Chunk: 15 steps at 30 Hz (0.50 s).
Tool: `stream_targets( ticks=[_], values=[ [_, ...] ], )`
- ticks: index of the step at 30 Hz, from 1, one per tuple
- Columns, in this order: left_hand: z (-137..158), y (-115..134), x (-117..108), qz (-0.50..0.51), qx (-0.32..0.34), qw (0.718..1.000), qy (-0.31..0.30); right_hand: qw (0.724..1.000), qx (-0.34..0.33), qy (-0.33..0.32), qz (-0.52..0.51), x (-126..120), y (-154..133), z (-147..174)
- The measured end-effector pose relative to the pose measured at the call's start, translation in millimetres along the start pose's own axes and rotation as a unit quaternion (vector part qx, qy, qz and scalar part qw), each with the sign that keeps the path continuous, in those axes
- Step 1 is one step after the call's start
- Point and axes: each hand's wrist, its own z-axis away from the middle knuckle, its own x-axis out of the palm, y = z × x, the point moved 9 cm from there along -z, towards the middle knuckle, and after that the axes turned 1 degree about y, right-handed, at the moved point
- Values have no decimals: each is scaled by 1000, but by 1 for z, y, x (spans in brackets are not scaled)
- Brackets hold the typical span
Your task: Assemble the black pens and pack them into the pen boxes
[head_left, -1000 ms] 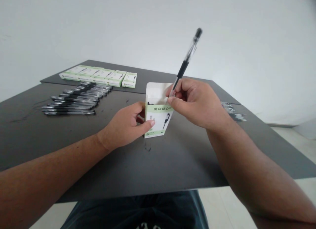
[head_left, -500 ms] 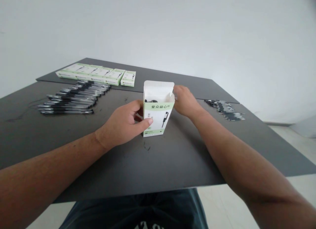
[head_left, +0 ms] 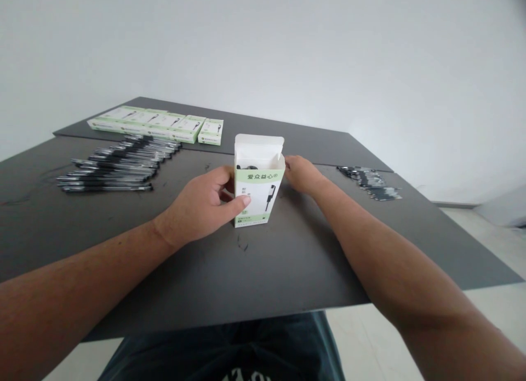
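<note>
My left hand grips the left side of a white and green pen box, thumb across its front and fingers behind. The box stands upright on the table with its top flap raised, and black pen ends show inside at the left. At the box's right rear edge is my right hand, its fingertips hidden behind the box, so I cannot see whether they hold anything.
Several closed pen boxes lie in a row at the back left of the dark table. In front of them spreads a pile of black pens. Smaller bundled pens or refills lie to the right. A pale wall rises behind.
My right hand has dropped slightly lower behind the box's right edge. My left hand keeps its hold, and the whole view has shifted a little.
</note>
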Motion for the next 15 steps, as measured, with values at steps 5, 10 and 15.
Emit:
stream_targets(
  ticks=[5, 10, 15],
  values=[
    [0, -3, 2, 14, -6, 1000, -4, 974, 24, 132, -181, -61, 8, 19],
    [1, -10, 6, 41, -3, 999, 5, 851, -27, 267, -451, -106, -4, 40],
    [2, -8, 7, 36, -2, 999, -2, 829, -104, 274, -477, -129, -47, 62]
  ],
)
